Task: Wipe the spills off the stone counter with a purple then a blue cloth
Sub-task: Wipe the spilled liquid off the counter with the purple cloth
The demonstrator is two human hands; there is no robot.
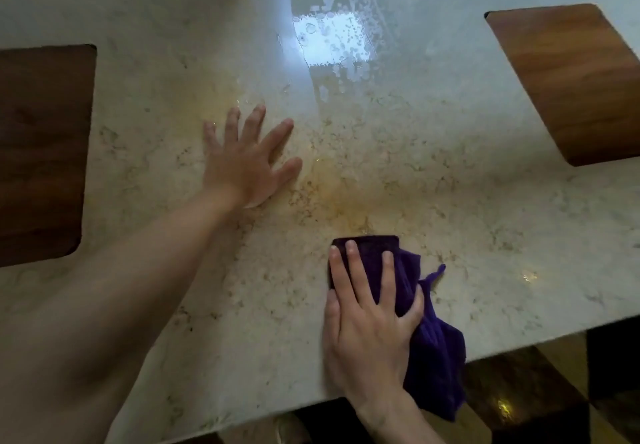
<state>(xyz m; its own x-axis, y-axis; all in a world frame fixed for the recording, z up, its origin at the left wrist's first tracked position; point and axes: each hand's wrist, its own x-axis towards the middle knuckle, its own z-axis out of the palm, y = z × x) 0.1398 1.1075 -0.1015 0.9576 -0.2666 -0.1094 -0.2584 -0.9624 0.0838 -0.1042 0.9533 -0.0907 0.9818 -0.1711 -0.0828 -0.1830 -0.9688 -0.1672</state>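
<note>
A pale veined stone counter point(467, 221) fills the view. My right hand point(367, 322) presses a purple cloth point(436, 350) flat on the counter near its front edge; part of the cloth hangs over the edge. My left hand point(247, 163) lies flat on the stone with fingers spread, holding nothing. A yellowish smear point(332, 187) runs between the two hands. Farther back, wet droplets and streaks point(332, 38) glisten in the light. No blue cloth is in view.
A dark wooden inset point(41, 152) sits in the counter at the left, and a lighter wooden one point(568, 83) at the right. The counter's front edge point(519, 346) runs diagonally at lower right, with dark patterned floor point(526, 391) below.
</note>
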